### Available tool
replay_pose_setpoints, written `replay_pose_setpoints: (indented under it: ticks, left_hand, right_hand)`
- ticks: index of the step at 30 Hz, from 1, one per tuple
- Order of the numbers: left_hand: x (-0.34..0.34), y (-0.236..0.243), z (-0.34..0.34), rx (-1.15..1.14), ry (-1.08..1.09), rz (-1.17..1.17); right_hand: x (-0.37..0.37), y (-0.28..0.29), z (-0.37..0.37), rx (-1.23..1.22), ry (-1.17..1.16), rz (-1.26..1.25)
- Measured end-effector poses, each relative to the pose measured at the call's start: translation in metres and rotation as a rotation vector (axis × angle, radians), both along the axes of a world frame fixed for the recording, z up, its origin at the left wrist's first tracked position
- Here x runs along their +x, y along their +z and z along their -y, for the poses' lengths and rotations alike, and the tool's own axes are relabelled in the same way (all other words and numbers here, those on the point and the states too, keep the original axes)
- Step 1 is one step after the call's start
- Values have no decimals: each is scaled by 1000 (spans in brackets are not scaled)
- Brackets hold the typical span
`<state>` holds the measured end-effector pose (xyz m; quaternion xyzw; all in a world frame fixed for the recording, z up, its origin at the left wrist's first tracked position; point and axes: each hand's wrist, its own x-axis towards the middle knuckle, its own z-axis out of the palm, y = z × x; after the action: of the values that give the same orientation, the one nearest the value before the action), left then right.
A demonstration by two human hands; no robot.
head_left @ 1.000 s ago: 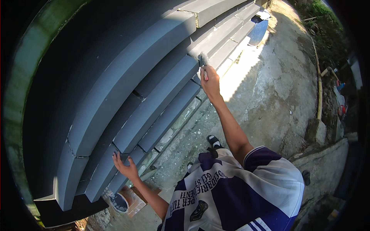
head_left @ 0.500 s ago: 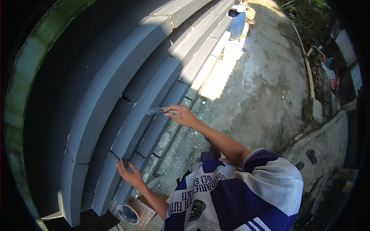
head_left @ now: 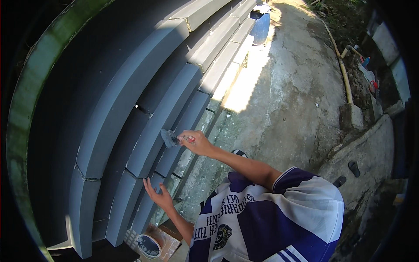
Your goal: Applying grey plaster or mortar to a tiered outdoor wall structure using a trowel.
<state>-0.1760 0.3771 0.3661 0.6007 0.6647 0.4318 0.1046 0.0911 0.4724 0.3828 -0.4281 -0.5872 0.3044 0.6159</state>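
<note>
A paintbrush [head_left: 169,138], its bristles coated in grey, is gripped by my right hand [head_left: 197,143]. Its head lies against the edge of a long grey ledge block [head_left: 162,112] on the stepped wall. Lower down, my left hand [head_left: 160,197] has its fingers spread, holding nothing. Its fingertips are at the lower grey block [head_left: 123,205], close to the joint between two blocks; whether they touch cannot be told. Beneath that hand, a small bucket [head_left: 158,253] with grey-white contents stands on the ground.
A concrete path [head_left: 292,87] runs along the wall on the right, with a blue barrel [head_left: 260,30] at its far end. Bamboo poles [head_left: 344,74] line the far right edge. Dark sandals [head_left: 354,168] lie to the right. A tan board [head_left: 169,243] sits beside the bucket.
My right hand has moved down and slightly left with the paintbrush, whose head now shows broader. My left hand has shifted a little to the right, fingers still spread.
</note>
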Motion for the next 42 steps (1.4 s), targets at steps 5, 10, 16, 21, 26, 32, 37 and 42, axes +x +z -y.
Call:
replay_pose_setpoints:
  ticks: [5,10,16,21,26,32,37,42]
  left_hand:
    - [-8,-4,-1,21,-7,82]
    - [-14,-7,3,33,-8,87]
    - [7,3,-11,57,-43,36]
    - [13,13,-23,66,-24,-6]
    - [9,22,-26,28,-65,-1]
    - [20,34,-32,46,-41,-41]
    - [24,18,-48,-8,-31,-100]
    - [42,17,-56,-50,48,-115]
  right_hand:
    - [37,-4,-10,74,-114,99]
    - [89,15,-60,115,-721,71]
    - [46,41,-53,382,-228,318]
    - [19,53,-19,68,300,170]
    - [85,49,-63,97,-101,134]
    - [147,56,-113,296,-594,345]
    - [103,47,-94,489,-254,538]
    - [134,55,-98,57,123,-22]
